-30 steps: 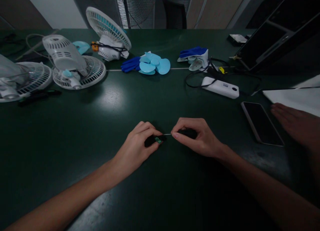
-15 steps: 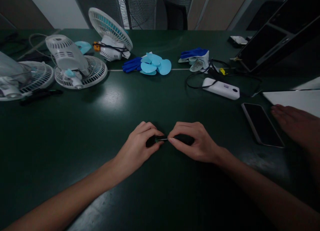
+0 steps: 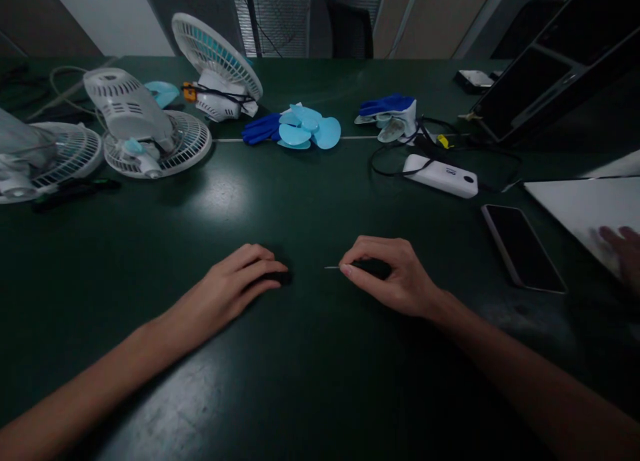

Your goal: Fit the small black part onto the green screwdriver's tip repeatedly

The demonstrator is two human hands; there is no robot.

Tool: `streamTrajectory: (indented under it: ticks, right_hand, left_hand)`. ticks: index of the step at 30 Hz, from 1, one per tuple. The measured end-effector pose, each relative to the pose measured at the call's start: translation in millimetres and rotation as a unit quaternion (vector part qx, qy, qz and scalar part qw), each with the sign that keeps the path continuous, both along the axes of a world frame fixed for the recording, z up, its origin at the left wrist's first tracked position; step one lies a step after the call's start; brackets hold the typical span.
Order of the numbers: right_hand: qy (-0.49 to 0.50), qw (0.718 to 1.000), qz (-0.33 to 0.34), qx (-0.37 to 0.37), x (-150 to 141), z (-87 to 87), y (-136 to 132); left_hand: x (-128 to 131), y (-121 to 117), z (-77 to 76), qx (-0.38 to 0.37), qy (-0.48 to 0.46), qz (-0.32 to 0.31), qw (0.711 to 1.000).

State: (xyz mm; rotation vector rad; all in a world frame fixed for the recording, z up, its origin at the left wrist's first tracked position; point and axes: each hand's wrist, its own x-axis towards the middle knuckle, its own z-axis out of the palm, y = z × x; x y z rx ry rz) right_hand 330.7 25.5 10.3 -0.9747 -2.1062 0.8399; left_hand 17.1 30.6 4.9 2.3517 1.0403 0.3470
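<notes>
My right hand (image 3: 390, 274) rests on the dark green table (image 3: 320, 374) and is closed around a small screwdriver (image 3: 367, 268) with a black handle. Its thin metal shaft sticks out leftward past my fingertips. About a hand's width to the left, my left hand (image 3: 235, 291) lies on the table with fingers curled over a small black object (image 3: 277, 276) that is mostly hidden. The two hands are apart.
A smartphone (image 3: 523, 246) lies right of my right hand, a white power bank (image 3: 441, 176) with cables behind it. Dismantled white fans (image 3: 145, 124), a blue fan blade (image 3: 310, 128) and blue gloves (image 3: 390, 111) sit further back. Another person's hand (image 3: 623, 244) rests on a white sheet at the right edge.
My left hand has pulled away to the left with the black object, off the screwdriver tip. The other person's hand has drawn back to the right.
</notes>
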Motion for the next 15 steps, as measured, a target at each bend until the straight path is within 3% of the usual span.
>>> streamTrajectory:
  ticks: [3,5,7,10,15]
  right_hand:
    - [0.006,1.0,0.005,-0.009,0.5,-0.3,0.1]
    - [0.004,1.0,0.005,-0.009,0.6,-0.6,0.3]
    - [-0.003,1.0,0.003,-0.006,0.5,-0.8,0.4]
    - [-0.006,1.0,0.0,0.001,0.3,-0.9,0.3]
    - [0.001,1.0,0.005,-0.005,1.0,-1.0,0.4]
  left_hand:
    - [-54.7,15.7,4.5,0.039,0.042,0.105,0.993]
    - [-88.0,25.6,9.8,0.068,0.07,0.193,0.976]
    - [-114.0,32.0,14.4,0.092,0.102,0.243,0.96]
    - [-135.2,34.1,17.4,0.106,0.13,0.271,0.948]
    - [-143.7,31.7,17.7,0.099,0.137,0.281,0.945]
